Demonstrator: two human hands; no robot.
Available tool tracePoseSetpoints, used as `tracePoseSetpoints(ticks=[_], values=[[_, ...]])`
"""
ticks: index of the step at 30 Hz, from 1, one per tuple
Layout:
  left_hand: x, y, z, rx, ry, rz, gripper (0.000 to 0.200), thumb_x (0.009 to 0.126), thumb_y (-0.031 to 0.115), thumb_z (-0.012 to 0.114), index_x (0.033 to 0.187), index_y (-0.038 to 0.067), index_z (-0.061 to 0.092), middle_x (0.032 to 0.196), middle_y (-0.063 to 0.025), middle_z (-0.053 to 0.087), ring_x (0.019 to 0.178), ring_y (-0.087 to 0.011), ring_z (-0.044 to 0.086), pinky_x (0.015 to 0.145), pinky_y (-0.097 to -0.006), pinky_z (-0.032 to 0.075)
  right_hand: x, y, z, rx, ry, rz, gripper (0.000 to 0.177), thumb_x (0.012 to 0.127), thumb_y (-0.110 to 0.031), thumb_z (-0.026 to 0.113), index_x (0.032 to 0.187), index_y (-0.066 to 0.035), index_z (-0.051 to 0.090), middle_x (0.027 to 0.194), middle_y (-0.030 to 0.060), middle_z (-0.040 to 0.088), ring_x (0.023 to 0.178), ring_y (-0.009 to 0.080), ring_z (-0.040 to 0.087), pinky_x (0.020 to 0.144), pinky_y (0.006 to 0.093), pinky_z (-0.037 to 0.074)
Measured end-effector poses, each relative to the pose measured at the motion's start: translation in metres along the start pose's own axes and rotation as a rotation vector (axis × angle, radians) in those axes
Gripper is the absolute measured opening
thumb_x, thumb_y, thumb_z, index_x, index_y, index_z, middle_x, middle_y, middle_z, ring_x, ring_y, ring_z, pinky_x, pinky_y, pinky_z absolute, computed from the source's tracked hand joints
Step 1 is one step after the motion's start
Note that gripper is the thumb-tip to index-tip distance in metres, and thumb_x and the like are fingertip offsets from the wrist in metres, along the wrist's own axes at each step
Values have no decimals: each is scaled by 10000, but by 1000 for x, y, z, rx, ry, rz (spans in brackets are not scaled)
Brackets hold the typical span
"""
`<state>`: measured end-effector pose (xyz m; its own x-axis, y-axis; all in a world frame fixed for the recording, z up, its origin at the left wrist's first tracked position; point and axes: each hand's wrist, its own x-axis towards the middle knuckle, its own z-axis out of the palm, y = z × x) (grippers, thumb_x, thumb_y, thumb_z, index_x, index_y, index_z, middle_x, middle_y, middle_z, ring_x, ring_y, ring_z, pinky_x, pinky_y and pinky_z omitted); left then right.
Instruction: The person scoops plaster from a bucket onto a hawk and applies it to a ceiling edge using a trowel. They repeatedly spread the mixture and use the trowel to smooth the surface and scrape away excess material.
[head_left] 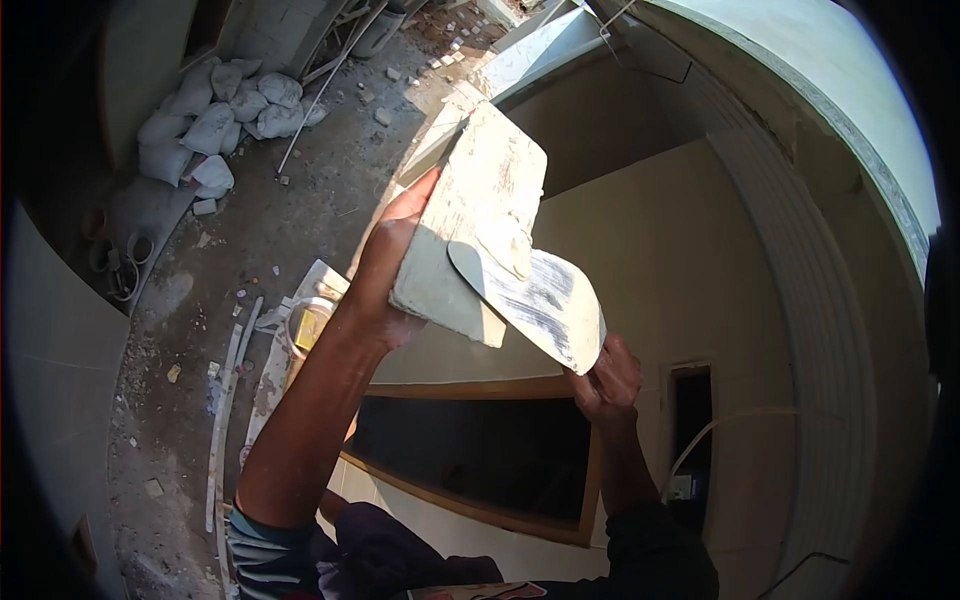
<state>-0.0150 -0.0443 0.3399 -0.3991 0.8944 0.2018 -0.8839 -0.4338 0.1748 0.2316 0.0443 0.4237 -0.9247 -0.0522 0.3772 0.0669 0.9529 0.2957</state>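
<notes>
My left hand (396, 255) grips a plaster-smeared rectangular board, a hawk (445, 285), from its left side; most of the fingers are hidden beneath it. The hawk is raised and tilted. A pale lump of wet plaster (508, 245) lies on it near the right edge. My right hand (612, 382) is closed around the far end of a trowel (550, 305), whose handle is hidden. The trowel's broad, round-ended metal blade is streaked with plaster. Its left tip overlaps the hawk's lower part, beside the plaster lump.
White sacks (215, 115) are piled at the upper left on a rubble-strewn floor (180, 300). Below my left forearm stands a bucket (308, 325) with a yellow item, near long strips (225, 410). A wooden-framed opening (470, 390) lies below the hands, set in a pale wall (660, 240).
</notes>
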Motion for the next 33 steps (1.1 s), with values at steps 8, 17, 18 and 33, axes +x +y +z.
tracePoseSetpoints(ticks=[8,17,18,33], values=[[5,-6,22,47,-101,-3,489,946,122,387,1414,-8,328,1292,-165,538,1114,-209,600,931,-341,514,-2,31,4,45,241,135,271,631,119,675,898,99,633,843,173,614,666,224,596,516,303,455],[51,-20,76,37,-78,11,490,884,-13,280,1370,23,339,1272,-169,503,1160,-242,552,973,-400,483,21,41,-55,-267,202,436,287,759,-45,744,1021,3,637,881,107,640,730,202,622,630,314,499],[59,-23,82,38,-134,49,475,892,-9,272,1361,19,336,1273,-171,495,1161,-248,541,984,-415,473,24,46,-61,-274,259,410,273,772,-48,739,1019,5,636,877,108,638,733,202,620,636,313,497],[49,-31,149,3,-228,4,364,927,54,288,1277,13,379,1137,-112,527,1003,-193,580,897,-392,508,22,45,-116,-367,538,491,302,892,-121,660,1149,37,634,779,44,578,642,94,507,558,237,410]])
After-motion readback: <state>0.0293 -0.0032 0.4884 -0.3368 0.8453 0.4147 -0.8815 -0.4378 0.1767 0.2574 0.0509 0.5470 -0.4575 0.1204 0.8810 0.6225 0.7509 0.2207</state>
